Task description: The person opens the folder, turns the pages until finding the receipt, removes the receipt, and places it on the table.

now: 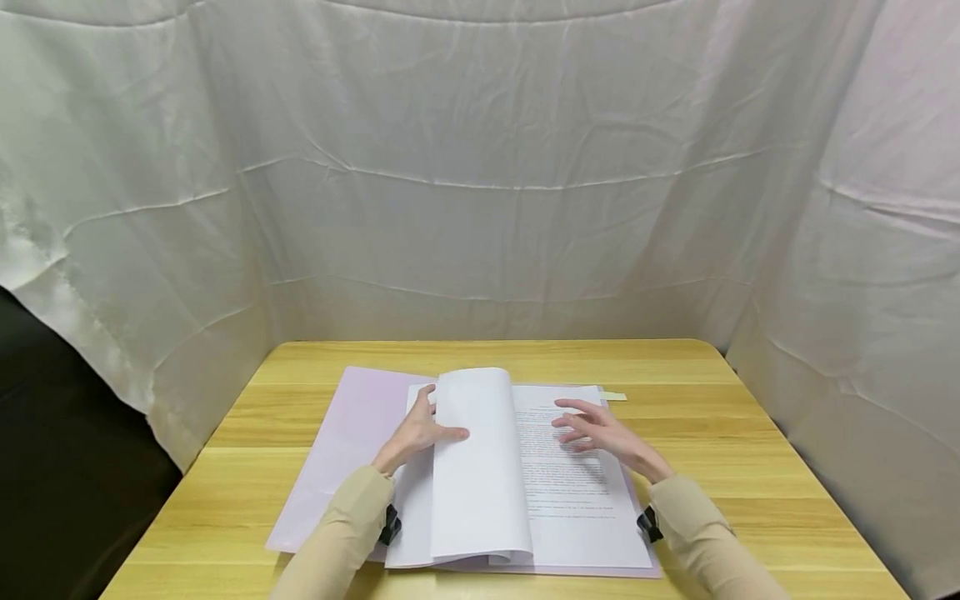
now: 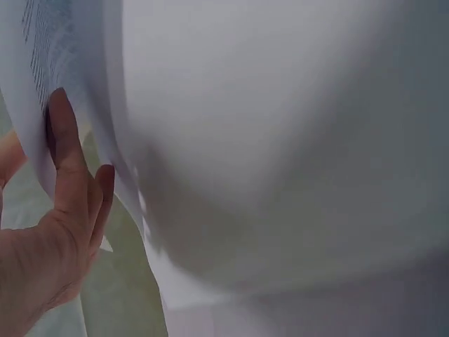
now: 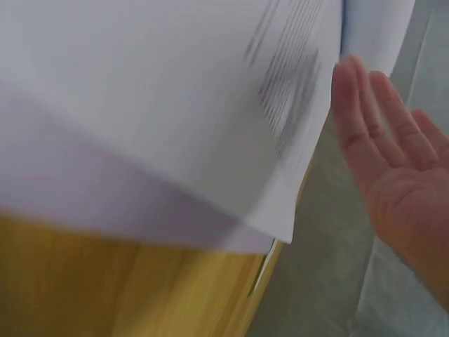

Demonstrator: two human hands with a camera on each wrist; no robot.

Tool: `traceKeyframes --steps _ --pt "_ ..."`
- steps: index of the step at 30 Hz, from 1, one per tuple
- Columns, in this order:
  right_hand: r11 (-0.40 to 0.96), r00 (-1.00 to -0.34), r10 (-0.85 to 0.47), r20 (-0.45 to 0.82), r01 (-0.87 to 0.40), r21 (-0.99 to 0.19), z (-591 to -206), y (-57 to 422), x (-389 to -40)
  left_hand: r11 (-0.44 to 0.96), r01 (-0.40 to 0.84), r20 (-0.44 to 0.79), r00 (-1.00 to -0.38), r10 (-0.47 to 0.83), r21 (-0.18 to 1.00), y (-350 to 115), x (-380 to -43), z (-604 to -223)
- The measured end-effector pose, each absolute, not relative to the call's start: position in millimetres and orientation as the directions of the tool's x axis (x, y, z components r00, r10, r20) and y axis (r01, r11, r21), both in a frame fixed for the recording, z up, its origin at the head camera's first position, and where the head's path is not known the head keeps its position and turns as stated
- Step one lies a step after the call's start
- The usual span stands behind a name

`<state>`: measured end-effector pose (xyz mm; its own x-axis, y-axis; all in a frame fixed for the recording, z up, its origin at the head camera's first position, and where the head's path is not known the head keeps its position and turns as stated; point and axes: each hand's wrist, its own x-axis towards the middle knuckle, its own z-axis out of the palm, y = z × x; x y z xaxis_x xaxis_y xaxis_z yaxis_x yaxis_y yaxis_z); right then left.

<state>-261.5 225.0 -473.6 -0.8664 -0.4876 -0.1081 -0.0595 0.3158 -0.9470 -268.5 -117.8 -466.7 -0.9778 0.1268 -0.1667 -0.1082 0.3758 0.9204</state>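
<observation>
Left grip (image 1: pixel 415 432): pinching the left edge of the turned pages (image 1: pixel 480 475), with thumb on the blank face and fingers behind.
Right grip (image 1: pixel 600 432): spread, fingers apart and slightly bent, over the upper part of the printed page (image 1: pixel 570 479); touching or just above, cannot tell.
Turned pages: raised and curling at the lower right, blank side up in the head view, between both hands.
Printed page: flat on the right half of the folder (image 1: pixel 337 450), filled with lines too small to read.
White sheet (image 1: pixel 416 525): to the left of the turned pages and partly under them, overlapping the folder's left cover.
Folder: lilac, lying open on the counter (image 1: pixel 757 475), toward the near side.
Tab (image 1: pixel 614 397): pale, sticking out past the papers' far right corner.
Sleeves (image 1: pixel 341 525): beige, reaching in from the near side, with a black device (image 1: pixel 390 525) at each wrist.
Counter: yellowish wood grain, rounded at the far corners.
Curtain (image 1: pixel 480 242): pale and creased, hanging behind the counter and along its sides.
</observation>
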Motion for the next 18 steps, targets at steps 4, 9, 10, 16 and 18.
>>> traceKeyframes --steps 4,9,10,16,18 --pt "0.359 -0.887 -0.457 -0.068 -0.114 -0.926 -477 231 -269 0.496 -0.066 -0.148 -0.981 0.127 0.866 -126 -270 -471" --pt "0.448 -0.924 -0.375 -0.071 -0.113 -0.887 -479 237 -280 0.602 -0.015 -0.112 -0.986 0.125 0.798 -135 -270 -473" --pt "0.468 -0.933 -0.353 -0.074 -0.108 -0.877 -481 237 -284 0.619 -0.005 -0.106 -0.986 0.127 0.785 -137 -270 -474" --pt "0.58 -0.951 -0.307 -0.027 -0.164 -0.798 -486 239 -297 0.693 0.032 -0.077 -0.989 0.126 0.72 -144 -272 -478" --pt "0.613 -0.956 -0.294 -0.004 -0.186 -0.768 -489 239 -302 0.713 0.041 -0.07 -0.99 0.126 0.7 -146 -273 -480"
